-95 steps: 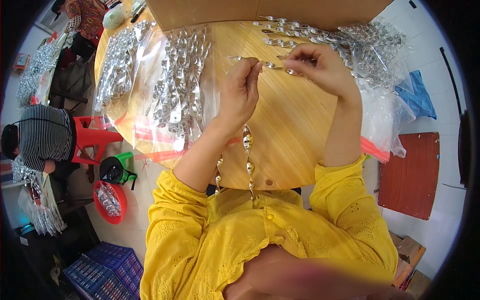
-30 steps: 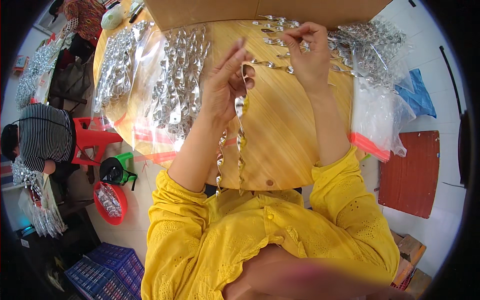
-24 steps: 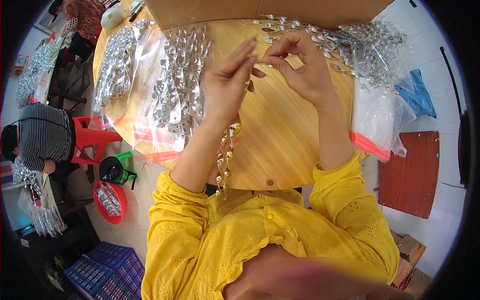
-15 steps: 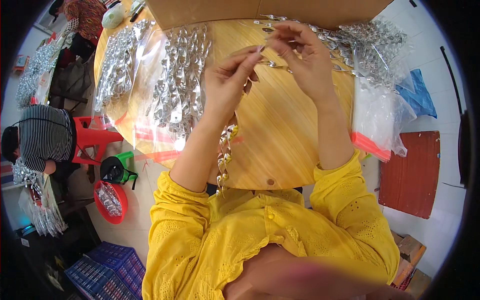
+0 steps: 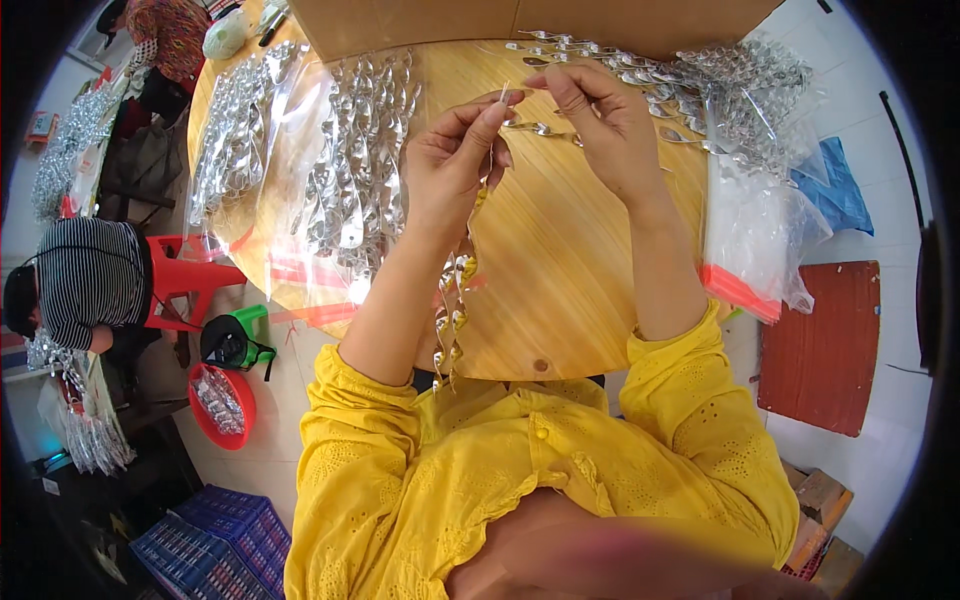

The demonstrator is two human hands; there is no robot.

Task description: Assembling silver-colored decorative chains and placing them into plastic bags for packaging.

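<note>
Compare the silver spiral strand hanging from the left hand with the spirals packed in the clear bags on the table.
The hanging strand dangles upright from the left hand, loose and single. The bagged spirals lie flat on the wooden table, bunched many together under plastic. Both are shiny, silver and twisted.

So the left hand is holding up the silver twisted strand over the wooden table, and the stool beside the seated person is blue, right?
Not quite: the stool is red, as the head view shows. The left hand does hold the silver twisted strand above the wooden table.

workshop | bagged silver spiral ornaments (image 5: 355, 170) | round wooden table (image 5: 570, 270)
</note>
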